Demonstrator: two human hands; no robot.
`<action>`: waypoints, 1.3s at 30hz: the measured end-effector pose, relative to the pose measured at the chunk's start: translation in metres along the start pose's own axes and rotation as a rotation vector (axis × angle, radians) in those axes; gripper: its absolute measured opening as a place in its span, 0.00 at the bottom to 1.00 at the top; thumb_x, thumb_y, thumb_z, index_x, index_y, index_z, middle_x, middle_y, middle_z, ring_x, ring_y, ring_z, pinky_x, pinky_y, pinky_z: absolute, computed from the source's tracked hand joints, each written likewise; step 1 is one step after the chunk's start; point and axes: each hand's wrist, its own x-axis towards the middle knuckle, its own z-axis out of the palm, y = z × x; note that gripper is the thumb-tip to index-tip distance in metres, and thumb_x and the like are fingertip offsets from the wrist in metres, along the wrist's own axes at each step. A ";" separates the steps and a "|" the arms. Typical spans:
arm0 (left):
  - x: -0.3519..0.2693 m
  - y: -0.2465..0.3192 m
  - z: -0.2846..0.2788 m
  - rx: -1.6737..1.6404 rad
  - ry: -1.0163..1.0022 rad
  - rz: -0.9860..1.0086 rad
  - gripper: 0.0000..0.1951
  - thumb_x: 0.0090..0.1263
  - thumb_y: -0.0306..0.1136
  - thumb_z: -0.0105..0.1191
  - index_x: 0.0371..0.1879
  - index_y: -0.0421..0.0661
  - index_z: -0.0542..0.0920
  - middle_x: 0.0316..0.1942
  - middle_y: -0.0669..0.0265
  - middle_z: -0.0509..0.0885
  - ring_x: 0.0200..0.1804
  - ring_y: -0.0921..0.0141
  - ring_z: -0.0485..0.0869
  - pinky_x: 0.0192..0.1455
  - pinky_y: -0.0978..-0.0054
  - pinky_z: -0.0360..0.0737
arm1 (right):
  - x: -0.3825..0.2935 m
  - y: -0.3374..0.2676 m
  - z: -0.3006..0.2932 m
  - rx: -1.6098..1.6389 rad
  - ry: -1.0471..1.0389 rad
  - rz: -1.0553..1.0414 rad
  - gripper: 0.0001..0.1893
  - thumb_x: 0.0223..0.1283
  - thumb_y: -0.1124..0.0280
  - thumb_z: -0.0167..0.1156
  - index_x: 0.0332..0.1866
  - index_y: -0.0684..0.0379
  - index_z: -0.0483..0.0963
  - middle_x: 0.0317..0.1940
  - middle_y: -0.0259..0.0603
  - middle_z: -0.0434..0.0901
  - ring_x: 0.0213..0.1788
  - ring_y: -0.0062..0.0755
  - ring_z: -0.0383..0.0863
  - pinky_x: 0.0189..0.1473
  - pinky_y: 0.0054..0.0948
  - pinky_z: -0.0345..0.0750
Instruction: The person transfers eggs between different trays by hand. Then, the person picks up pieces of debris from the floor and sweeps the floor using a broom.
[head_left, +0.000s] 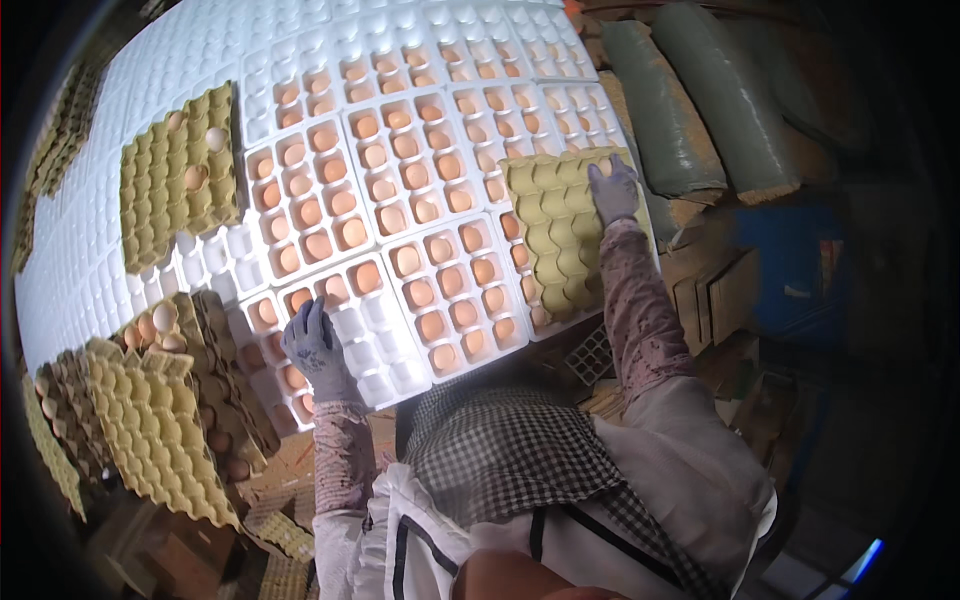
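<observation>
My left hand (313, 346), in a grey-purple glove, reaches into a partly filled white foam egg tray (409, 379) at the near edge. Its fingers touch or lie over a brown egg (301, 299); whether they grip it is hidden. Beside them, more brown eggs (366, 277) sit in the same tray's far cells. My right hand (615, 191), gloved too, rests at the far right corner of a yellowish pulp egg flat (559, 225). That flat lies over egg-filled foam trays. Between my hands stands a foam tray full of brown eggs (451, 280).
Another pulp flat (176, 161) with a few eggs lies on the foam trays at left. Stacked pulp flats (146, 427) with eggs stand at lower left. Beyond the right edge are green wrapped bundles (724, 97), cardboard (720, 292) and a blue object (787, 262).
</observation>
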 end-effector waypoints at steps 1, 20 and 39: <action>0.001 0.000 -0.003 -0.022 -0.019 -0.001 0.14 0.68 0.26 0.54 0.51 0.46 0.83 0.50 0.60 0.84 0.53 0.59 0.80 0.58 0.61 0.73 | 0.013 0.021 0.004 -0.006 -0.041 -0.032 0.28 0.55 0.52 0.63 0.61 0.53 0.74 0.52 0.58 0.77 0.56 0.56 0.78 0.58 0.46 0.76; -0.082 0.047 -0.167 0.202 0.522 -0.243 0.20 0.64 0.25 0.61 0.57 0.42 0.80 0.60 0.55 0.76 0.64 0.54 0.73 0.68 0.57 0.69 | -0.230 -0.189 -0.031 0.704 -0.642 -0.993 0.17 0.62 0.66 0.63 0.56 0.52 0.78 0.56 0.43 0.79 0.55 0.44 0.81 0.56 0.38 0.78; -0.053 0.012 -0.246 -0.750 0.461 -0.456 0.22 0.76 0.30 0.51 0.68 0.47 0.72 0.75 0.52 0.60 0.71 0.61 0.69 0.74 0.60 0.68 | -0.353 -0.264 -0.123 1.639 -1.378 -0.044 0.52 0.59 0.37 0.63 0.75 0.67 0.50 0.71 0.57 0.63 0.73 0.47 0.63 0.74 0.38 0.63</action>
